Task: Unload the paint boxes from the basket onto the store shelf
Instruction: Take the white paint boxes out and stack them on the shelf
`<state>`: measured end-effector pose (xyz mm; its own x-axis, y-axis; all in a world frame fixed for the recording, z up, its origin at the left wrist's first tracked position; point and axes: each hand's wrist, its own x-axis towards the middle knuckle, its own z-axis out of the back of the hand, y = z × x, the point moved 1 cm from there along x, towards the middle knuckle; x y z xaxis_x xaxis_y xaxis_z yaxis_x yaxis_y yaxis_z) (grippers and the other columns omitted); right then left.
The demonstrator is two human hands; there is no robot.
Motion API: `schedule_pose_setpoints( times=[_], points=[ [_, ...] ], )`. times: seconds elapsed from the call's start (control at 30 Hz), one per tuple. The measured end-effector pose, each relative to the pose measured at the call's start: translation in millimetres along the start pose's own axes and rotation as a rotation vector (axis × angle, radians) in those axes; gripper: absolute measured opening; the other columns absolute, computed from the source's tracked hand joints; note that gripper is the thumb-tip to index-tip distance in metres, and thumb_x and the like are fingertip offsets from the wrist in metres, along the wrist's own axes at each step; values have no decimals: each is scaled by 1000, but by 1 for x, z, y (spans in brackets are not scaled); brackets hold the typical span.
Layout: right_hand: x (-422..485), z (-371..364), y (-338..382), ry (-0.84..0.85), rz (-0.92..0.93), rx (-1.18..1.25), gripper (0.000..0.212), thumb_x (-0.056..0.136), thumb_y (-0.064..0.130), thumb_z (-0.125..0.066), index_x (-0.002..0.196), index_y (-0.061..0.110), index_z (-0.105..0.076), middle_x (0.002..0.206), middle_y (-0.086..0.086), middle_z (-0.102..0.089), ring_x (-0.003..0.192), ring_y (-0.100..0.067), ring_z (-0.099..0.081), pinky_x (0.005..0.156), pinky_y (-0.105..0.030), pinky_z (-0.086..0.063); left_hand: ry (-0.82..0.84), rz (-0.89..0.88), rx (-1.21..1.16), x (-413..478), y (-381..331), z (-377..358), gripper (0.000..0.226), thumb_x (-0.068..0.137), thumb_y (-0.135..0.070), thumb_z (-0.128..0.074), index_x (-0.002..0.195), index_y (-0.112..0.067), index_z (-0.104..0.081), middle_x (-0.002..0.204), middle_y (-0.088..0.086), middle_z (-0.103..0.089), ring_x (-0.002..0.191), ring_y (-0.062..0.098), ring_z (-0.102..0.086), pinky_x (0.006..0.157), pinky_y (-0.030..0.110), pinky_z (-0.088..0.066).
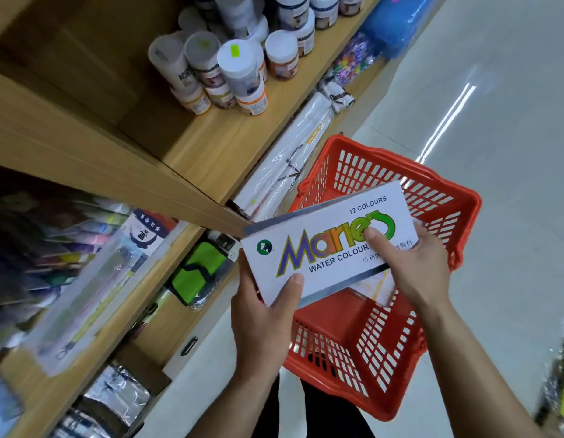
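Grip: your left hand [261,314] and right hand [413,263] clamp the paint box [325,245] above the basket [432,197]
Risk: swinging left, its corner may clip the shelf [211,153] edge and slip

Head view tilts down, close over basket [432,197].

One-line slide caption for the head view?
Both hands, left hand and right hand, hold a Marie's water colour box above the red basket beside wooden shelves.
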<state>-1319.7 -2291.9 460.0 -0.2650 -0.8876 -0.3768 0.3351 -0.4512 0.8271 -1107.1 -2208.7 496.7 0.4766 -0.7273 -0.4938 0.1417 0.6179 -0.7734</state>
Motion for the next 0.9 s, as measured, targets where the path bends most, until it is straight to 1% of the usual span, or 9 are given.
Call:
schedule_pose_setpoints(
  times=[0.1, 0.17, 0.3, 0.43, 0.53, 0.63, 0.7, 0.8, 0.9],
  points=[
    [-7, -30, 9, -17, -21, -7, 27, 64, 73, -72, 84, 55, -69, 77, 37, -71, 73, 14, -68, 60, -11, -46, -60, -27, 16, 21, 4, 16, 51, 72, -54, -72, 118, -51, -53, 113, -13, -70, 104, 8, -69, 73, 20, -58],
    [-11, -51, 9, -14, -42, -4, 27, 64, 75, -70, 84, 57, -68, 74, 37, -70, 72, 15, -67, 58, -11, -44, -75, -28, 27, 37, 12, 26, 58, 71, -54, -71, 125, -42, -55, 119, -4, -67, 111, 17, -66, 81, 31, -57],
    [-18, -77, -1, -18, -80, -27, 40, 66, 79, -68, 81, 42, -71, 74, 39, -69, 71, 17, -64, 55, -5, -40, -59, -22, 39, 62, 29, 41, 72, 67, -57, -70, 132, -31, -59, 122, 2, -67, 112, 20, -66, 75, 23, -50],
    [-21, -79, -11, -40, -96, -36, 36, 74, 77, -58, 80, 42, -68, 75, 37, -68, 76, 12, -64, 60, -11, -42, -7, -66, 7, 73, 34, 45, 79, 69, -48, -68, 145, -32, -52, 125, 0, -59, 114, 10, -63, 90, 33, -53],
    [-22, -74, -23, 4, -123, 38, 40, 78, 69, -52, 89, 36, -72, 83, 30, -72, 84, 3, -67, 68, -21, -45, -9, -97, -6, 77, 30, 45, 82, 65, -53, -62, 145, -38, -53, 117, -16, -50, 98, -19, -57, 79, 7, -45],
    [-24, -73, -32, 42, -157, 112, 48, 75, 68, -56, 102, 32, -73, 93, 25, -75, 89, 6, -67, 76, -26, -48, 22, -128, -6, 81, 30, 45, 83, 66, -56, -63, 147, -40, -51, 121, -19, -45, 94, -28, -52, 71, -7, -38],
    [-26, -75, -37, 51, -176, 209, 44, 74, 62, -62, 105, 33, -71, 101, 19, -77, 96, 2, -69, 84, -33, -52, 31, -139, -2, 83, 30, 45, 84, 66, -57, -64, 147, -40, -50, 123, -10, -46, 94, -28, -52, 71, -7, -38],
    [-24, -77, -43, 109, -195, 314, 43, 75, 54, -68, 111, 30, -65, 115, 4, -74, 111, -20, -68, 99, -53, -52, 27, -170, 20, 87, 32, 43, 86, 66, -57, -65, 149, -39, -50, 124, -7, -46, 99, -27, -51, 77, -5, -39],
    [-20, -73, -48, 143, -171, 323, 45, 73, 56, -70, 113, 35, -61, 118, 6, -72, 112, -17, -67, 102, -52, -50, 29, -170, -5, 87, 36, 42, 83, 67, -57, -65, 147, -41, -51, 127, -11, -48, 102, -21, -56, 84, 9, -47]
  ],
)
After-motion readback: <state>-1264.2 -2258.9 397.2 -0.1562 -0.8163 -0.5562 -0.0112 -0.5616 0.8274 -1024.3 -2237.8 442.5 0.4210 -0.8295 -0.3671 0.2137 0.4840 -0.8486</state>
